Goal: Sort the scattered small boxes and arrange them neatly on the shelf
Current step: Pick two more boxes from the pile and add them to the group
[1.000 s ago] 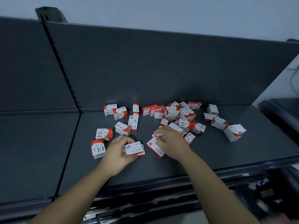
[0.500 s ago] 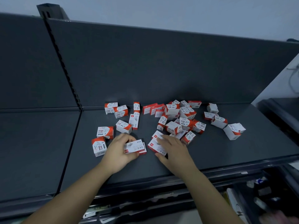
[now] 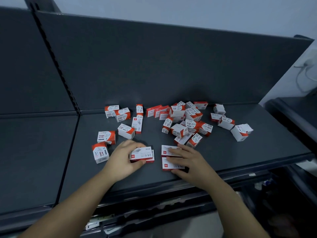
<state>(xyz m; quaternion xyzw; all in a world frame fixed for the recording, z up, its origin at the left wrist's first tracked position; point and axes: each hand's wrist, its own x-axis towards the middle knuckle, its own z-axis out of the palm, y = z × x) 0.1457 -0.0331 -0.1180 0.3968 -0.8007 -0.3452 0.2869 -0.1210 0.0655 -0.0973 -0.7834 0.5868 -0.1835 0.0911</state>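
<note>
Many small red-and-white boxes lie scattered on the dark grey shelf [image 3: 257, 157]. My left hand [image 3: 122, 159] grips a flat staple box marked 24/6 [image 3: 142, 154], which lies on top of another like it near the shelf's front. My right hand [image 3: 187, 160] rests on two flat staple boxes [image 3: 167, 158] lying side by side just right of that stack, fingers across the upper one and thumb at the lower one's front edge. A loose heap of boxes [image 3: 185, 121] sits behind my right hand. Several paper clip boxes [image 3: 106, 136] lie to the left.
The shelf's upright back panel [image 3: 171, 66] rises behind the boxes. A second shelf bay [image 3: 34, 152] lies to the left past a slotted post [image 3: 56, 66]. Lower shelves with assorted goods [image 3: 265, 184] show below the front edge.
My right hand has drawn two flat staple boxes out of the heap toward the front and set them side by side. My left hand has stayed on its 24/6 box stack.
</note>
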